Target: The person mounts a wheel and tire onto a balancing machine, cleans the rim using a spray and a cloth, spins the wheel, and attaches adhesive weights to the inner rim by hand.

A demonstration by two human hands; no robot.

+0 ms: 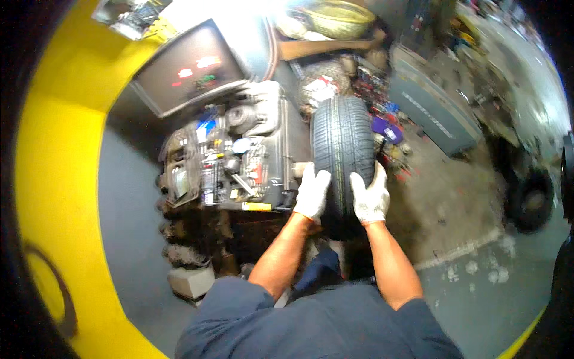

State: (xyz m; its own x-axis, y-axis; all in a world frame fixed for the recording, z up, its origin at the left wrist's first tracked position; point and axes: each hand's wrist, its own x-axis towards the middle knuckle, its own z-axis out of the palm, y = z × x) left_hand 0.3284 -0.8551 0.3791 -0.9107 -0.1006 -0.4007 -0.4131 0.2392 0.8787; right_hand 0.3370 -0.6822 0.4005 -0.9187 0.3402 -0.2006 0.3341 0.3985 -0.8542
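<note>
A black car tire [342, 137] stands upright in front of me, tread towards me. My left hand [312, 194], in a white glove with an orange cuff, grips its left side with the thumb by the tread edge. My right hand [371, 194], gloved the same way, holds the right side, thumb on the tread and fingers along the sidewall. The tire sits close against the right side of a grey machine [289, 137] that looks like a wheel balancer. Whether a rim is inside the tire is hidden.
Left of the tire, the machine's top carries several small tools and parts, with a display screen [185, 69] behind. A purple object [387, 130] and clutter lie beyond the tire's right side. A long grey box [433, 102] stands farther right, and another tire [530, 200] at far right.
</note>
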